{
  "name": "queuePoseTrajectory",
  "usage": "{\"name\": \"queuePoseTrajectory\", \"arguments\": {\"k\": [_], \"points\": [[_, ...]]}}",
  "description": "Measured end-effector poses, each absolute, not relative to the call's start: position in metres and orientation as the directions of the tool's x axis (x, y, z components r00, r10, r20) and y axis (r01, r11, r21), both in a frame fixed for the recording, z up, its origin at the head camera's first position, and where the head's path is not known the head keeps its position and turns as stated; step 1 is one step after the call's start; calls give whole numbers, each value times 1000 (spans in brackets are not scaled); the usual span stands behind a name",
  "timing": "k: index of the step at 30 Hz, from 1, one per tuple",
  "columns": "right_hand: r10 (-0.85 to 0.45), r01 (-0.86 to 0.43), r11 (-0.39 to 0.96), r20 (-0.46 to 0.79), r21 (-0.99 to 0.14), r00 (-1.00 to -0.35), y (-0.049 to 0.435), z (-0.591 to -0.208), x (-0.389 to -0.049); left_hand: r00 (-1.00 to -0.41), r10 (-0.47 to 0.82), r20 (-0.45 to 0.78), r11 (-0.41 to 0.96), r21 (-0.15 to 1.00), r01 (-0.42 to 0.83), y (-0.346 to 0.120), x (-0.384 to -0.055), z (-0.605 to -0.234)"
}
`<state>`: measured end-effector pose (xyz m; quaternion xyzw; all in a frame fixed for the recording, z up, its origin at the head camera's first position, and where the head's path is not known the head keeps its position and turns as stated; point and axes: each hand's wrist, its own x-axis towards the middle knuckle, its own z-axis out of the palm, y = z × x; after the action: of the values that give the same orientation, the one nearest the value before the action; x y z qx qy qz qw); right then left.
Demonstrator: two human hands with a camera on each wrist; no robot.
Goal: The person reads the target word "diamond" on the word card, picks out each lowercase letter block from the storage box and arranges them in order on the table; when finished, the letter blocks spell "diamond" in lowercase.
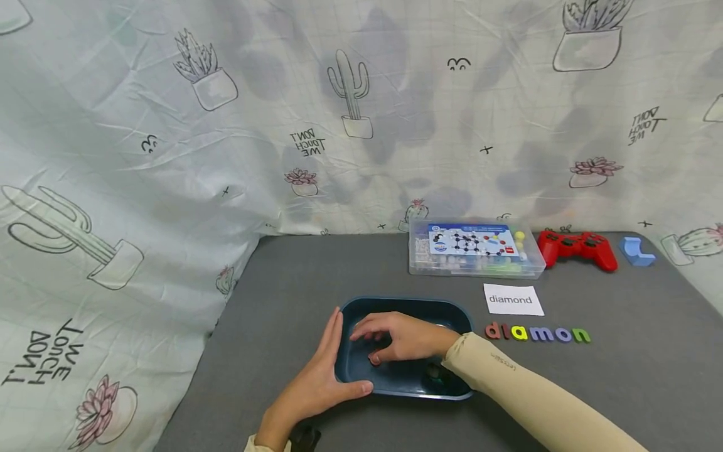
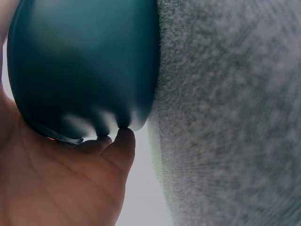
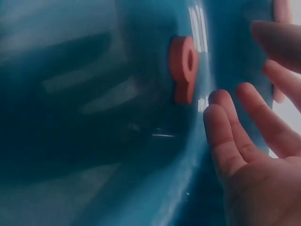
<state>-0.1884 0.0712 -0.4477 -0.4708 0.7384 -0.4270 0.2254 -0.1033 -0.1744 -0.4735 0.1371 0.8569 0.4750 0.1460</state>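
A dark teal tray (image 1: 407, 394) stands near the front of the table. Around its left end is my left hand (image 1: 322, 376), with straight fingers along the outer wall and the thumb at the front rim; the wrist view shows fingertips against the wall (image 2: 82, 70). My right hand (image 1: 403, 337) is inside the tray, fingers loosely bent and holding nothing. A red letter piece (image 3: 183, 68) with a loop and a stem lies in the tray, apart from the right fingertips (image 3: 217, 117). In the head view it shows only partly, by the thumb.
Right of the tray, coloured letters (image 1: 541, 334) spell "diamon" below a white card (image 1: 513, 299) reading "diamond". Behind are a clear plastic case (image 1: 474, 267), a red game controller (image 1: 582, 247) and a light blue block (image 1: 637, 252). A patterned cloth (image 1: 361, 113) hangs behind the table.
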Motion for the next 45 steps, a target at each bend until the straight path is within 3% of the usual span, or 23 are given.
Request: {"name": "queuePoseTrajectory", "arguments": {"k": [4,15,25,33,45], "points": [[-908,-563,198,67,-802,-414,70,-451,-189,-919,369,-137,517,852,81,-175,-104,-474],[-928,-661,267,-1,-701,-373,70,-453,-190,-920,368,-134,516,852,82,-174,-104,-473],[-889,-639,386,-83,-665,-450,69,-454,-189,-921,370,-124,514,853,91,-174,-104,-473],[-887,-636,375,-61,-675,-458,69,-454,-191,-921,372,-118,515,852,99,-174,-104,-472],[-846,-559,343,11,-755,-534,69,-448,-191,-923,357,-146,515,855,64,-173,-105,-473]]}}
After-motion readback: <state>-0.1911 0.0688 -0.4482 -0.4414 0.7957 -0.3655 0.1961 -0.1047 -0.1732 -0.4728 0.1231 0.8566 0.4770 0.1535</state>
